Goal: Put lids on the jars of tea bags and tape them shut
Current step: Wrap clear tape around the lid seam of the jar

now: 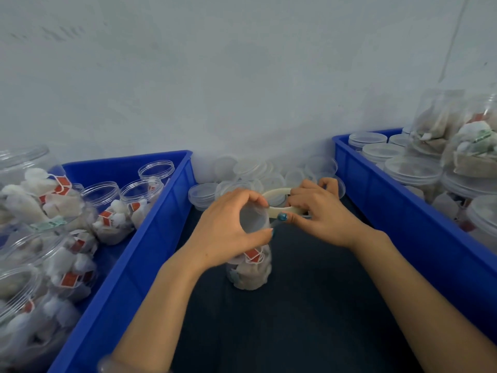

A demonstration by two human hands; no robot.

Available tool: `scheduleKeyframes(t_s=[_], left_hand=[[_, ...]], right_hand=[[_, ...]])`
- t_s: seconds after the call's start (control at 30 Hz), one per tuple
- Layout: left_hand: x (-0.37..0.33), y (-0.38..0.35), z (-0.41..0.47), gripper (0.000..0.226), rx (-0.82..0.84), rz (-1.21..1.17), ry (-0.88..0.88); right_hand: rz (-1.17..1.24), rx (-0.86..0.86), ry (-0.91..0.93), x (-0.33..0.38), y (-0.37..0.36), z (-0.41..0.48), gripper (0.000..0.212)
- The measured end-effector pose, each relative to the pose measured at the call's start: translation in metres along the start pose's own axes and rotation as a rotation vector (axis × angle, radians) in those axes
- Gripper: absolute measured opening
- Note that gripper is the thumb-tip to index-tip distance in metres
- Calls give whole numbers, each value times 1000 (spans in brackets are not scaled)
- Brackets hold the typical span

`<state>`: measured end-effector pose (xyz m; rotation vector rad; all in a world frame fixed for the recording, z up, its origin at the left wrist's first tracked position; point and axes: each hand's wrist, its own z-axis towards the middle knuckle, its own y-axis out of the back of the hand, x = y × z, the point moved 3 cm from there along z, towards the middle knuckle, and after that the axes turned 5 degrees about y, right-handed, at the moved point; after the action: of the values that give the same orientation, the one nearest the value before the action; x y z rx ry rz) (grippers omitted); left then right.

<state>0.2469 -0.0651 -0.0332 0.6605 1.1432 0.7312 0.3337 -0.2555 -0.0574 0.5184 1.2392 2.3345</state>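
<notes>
A clear plastic jar of tea bags [250, 275] stands upright on the dark tabletop [309, 305], long axis vertical, in the lane between the left blue plastic crate [161, 224] and the right blue plastic crate [390, 189]. The left hand [228, 224] comes over it from the left and curls round the translucent round lid [252, 219] at its top, fingers behind and thumb in front, gripping the rim.

Just right of the lid, the right hand [320, 214] clutches a roll of pale cream tape [275, 190], fingers hooked over the ring and thumb laid along a short strip [279, 210] that runs level from the roll toward the lid's edge. So the seam to be sealed lies directly left of the roll, and the tape runs horizontally — across the jar's axis. Whether the strip's end touches the lid cannot be told — the thumb hides it.

Winding looks like the right hand's job, while the left probably only steadies or turns the jar. Both forearms reach in from below.
</notes>
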Motion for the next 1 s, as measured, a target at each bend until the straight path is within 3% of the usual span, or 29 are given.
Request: scheduleKeyframes(t_s=[0.13, 0.27, 0.43, 0.6, 0.73, 0.83, 1.0], left_hand=[[4, 6, 2, 92, 114, 4, -9], [2, 6, 6, 102, 152, 23, -29], [3, 7, 3, 112, 105, 208, -6], [7, 26, -8, 134, 114, 463, 197], [3, 39, -13, 122, 69, 604, 331], [-6, 28, -6, 115, 95, 625, 316], [-12, 12, 2, 108, 28, 694, 278]], right_hand=[[-74, -121, 5, 0, 3, -5, 62], [-100, -173, -32, 3, -3, -5, 73], [-61, -168, -34, 9, -15, -6, 65], [-57, -186, -26, 10, -14, -5, 68], [-51, -189, -27, 12, -14, -6, 71], [-46, -203, -22, 13, -13, -4, 68], [-104, -234, 10, 15, -11, -4, 47]])
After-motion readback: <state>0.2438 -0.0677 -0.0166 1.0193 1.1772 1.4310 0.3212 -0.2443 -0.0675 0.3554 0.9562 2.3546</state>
